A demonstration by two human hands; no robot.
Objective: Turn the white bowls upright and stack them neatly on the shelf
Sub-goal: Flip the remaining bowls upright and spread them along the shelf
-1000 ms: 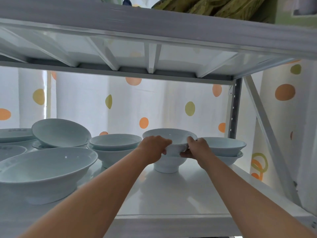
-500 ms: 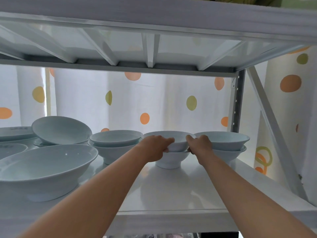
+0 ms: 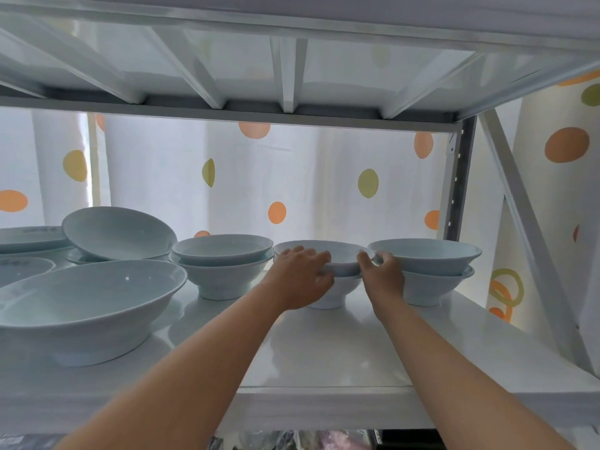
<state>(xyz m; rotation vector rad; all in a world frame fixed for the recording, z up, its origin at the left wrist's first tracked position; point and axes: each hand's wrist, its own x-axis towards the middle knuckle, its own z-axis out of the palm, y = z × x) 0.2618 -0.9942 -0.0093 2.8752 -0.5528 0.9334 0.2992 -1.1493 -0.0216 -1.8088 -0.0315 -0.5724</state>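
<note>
My left hand and right hand curl their fingers round the rim of an upright white ceramic bowl. It sits nested in another white footed bowl on the white metal shelf.

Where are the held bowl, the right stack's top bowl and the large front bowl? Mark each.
held bowl (image 3: 344, 259), head view, front wall.
right stack's top bowl (image 3: 425, 259), head view, outer wall.
large front bowl (image 3: 87, 287), head view, inner surface.

Arms stretched forward, left hand and right hand close together, both seemingly gripping one bowl
</note>
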